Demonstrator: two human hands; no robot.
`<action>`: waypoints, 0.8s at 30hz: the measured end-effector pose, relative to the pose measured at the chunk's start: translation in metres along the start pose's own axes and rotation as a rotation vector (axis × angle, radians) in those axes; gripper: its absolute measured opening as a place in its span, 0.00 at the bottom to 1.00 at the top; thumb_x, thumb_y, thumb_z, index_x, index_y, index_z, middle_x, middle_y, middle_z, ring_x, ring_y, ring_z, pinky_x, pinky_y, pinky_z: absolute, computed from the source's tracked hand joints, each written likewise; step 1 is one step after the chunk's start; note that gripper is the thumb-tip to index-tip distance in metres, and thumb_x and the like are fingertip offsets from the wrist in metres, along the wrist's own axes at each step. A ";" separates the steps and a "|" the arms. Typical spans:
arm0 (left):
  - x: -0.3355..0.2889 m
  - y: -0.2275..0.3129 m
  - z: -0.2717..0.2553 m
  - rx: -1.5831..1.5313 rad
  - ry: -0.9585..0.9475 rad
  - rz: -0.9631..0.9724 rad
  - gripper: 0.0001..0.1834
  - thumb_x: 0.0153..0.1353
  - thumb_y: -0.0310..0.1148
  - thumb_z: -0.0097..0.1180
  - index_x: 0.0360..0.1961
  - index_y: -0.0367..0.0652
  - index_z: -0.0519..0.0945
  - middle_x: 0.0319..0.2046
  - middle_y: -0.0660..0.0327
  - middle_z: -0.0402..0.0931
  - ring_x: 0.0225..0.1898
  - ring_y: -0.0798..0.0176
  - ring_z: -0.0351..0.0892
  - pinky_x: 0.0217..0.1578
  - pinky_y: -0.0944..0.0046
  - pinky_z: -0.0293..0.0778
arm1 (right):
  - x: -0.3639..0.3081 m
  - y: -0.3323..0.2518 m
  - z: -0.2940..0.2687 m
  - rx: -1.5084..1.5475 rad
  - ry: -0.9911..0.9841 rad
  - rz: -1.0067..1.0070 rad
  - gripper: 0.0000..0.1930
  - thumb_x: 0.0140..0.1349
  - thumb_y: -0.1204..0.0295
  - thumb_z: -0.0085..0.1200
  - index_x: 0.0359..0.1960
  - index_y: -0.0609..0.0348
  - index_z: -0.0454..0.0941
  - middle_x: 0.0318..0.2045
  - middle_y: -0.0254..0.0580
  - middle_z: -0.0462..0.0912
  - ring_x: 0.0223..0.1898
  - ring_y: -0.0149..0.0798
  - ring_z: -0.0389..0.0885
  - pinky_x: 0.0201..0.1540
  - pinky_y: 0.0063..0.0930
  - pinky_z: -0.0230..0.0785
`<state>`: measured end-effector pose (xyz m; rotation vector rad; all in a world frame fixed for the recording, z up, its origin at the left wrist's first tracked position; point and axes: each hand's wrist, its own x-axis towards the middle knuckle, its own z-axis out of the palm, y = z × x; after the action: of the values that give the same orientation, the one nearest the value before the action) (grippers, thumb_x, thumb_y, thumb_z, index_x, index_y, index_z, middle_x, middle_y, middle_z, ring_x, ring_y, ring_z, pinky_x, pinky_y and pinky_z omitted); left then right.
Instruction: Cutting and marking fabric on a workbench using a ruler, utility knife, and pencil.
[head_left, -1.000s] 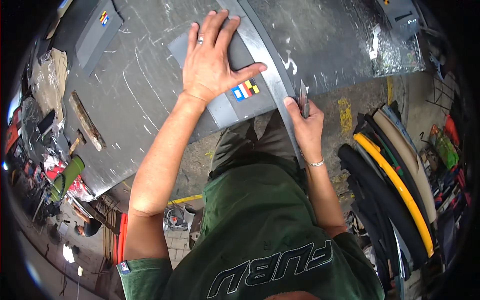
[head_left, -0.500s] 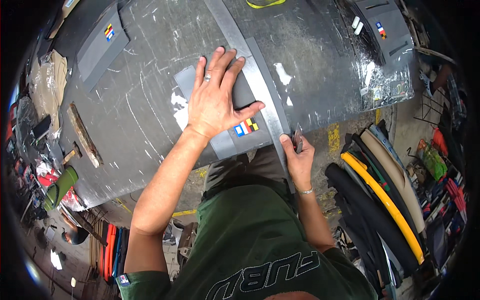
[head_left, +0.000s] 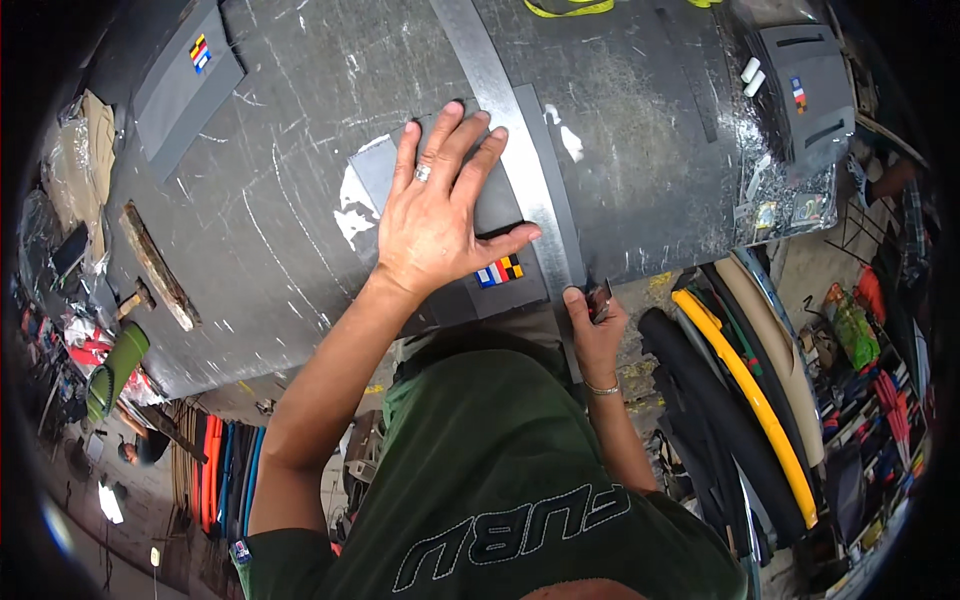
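Observation:
My left hand [head_left: 428, 225] lies flat with fingers spread on a grey sheet piece [head_left: 500, 212]. Its fingertips and thumb reach the edge of a long metal straightedge [head_left: 527, 170] laid along the piece. A strip of the sheet shows past the straightedge's right side. Beside my left thumb is a small multicoloured checked patch [head_left: 498, 271] on the piece. At the table's near edge, my right hand [head_left: 598, 345] has its thumb against the straightedge's near end. Its closed fingers hold a small dark blade-like tool [head_left: 600, 302]; its tip is hard to make out.
Similar grey patched pieces lie at the far left [head_left: 190, 90] and far right [head_left: 805, 95] of the scuffed dark table [head_left: 270, 230]. White cylinders [head_left: 753, 77], a wooden stick [head_left: 158, 268] and a hammer [head_left: 136, 298] are on it. Rolled material [head_left: 745, 370] stands at right.
The view has shifted a little, so the table and body appear displaced. Both hands keep nearly the same places on the piece and straightedge.

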<state>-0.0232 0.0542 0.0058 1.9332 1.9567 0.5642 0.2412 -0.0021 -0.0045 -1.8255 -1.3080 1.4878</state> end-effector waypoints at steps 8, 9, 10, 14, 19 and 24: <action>-0.001 -0.002 0.002 -0.047 0.008 -0.008 0.51 0.47 0.64 0.74 0.66 0.44 0.74 0.66 0.52 0.69 0.75 0.44 0.60 0.73 0.33 0.51 | -0.004 0.001 -0.006 0.016 -0.007 0.136 0.22 0.62 0.67 0.73 0.20 0.57 0.69 0.19 0.20 0.67 0.25 0.20 0.59 0.26 0.22 0.52; -0.002 -0.003 0.002 -0.049 0.013 -0.008 0.50 0.48 0.65 0.74 0.66 0.43 0.74 0.66 0.52 0.69 0.75 0.44 0.61 0.72 0.33 0.51 | -0.004 0.000 -0.004 0.012 -0.011 0.143 0.22 0.62 0.67 0.73 0.20 0.57 0.69 0.19 0.20 0.67 0.25 0.20 0.59 0.26 0.22 0.52; -0.001 -0.003 0.002 -0.054 0.010 -0.012 0.50 0.48 0.65 0.74 0.66 0.43 0.74 0.66 0.52 0.69 0.75 0.44 0.61 0.72 0.33 0.51 | -0.004 -0.001 -0.003 0.018 0.010 0.135 0.22 0.62 0.67 0.73 0.19 0.57 0.69 0.19 0.20 0.66 0.24 0.20 0.59 0.26 0.22 0.52; -0.001 -0.004 0.002 -0.046 0.007 -0.001 0.50 0.48 0.66 0.73 0.65 0.42 0.75 0.65 0.53 0.70 0.75 0.43 0.62 0.73 0.33 0.51 | -0.006 0.006 -0.001 0.036 0.074 0.083 0.23 0.62 0.67 0.72 0.19 0.56 0.68 0.19 0.21 0.66 0.24 0.20 0.59 0.26 0.22 0.52; 0.000 -0.003 0.002 -0.030 0.007 0.001 0.50 0.48 0.67 0.72 0.64 0.41 0.76 0.64 0.53 0.72 0.75 0.43 0.62 0.73 0.34 0.51 | -0.006 0.009 -0.003 0.054 0.055 0.115 0.23 0.62 0.67 0.72 0.19 0.56 0.68 0.19 0.21 0.67 0.24 0.20 0.60 0.26 0.22 0.52; 0.000 -0.003 0.004 -0.021 0.030 0.001 0.50 0.46 0.66 0.74 0.64 0.43 0.78 0.66 0.56 0.72 0.75 0.45 0.61 0.73 0.34 0.50 | -0.006 -0.001 -0.001 0.032 0.072 0.138 0.23 0.62 0.65 0.72 0.19 0.56 0.68 0.19 0.20 0.67 0.25 0.20 0.60 0.26 0.22 0.52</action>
<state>-0.0234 0.0541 0.0008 1.9238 1.9602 0.6148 0.2421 -0.0064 -0.0008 -1.9643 -1.1385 1.4890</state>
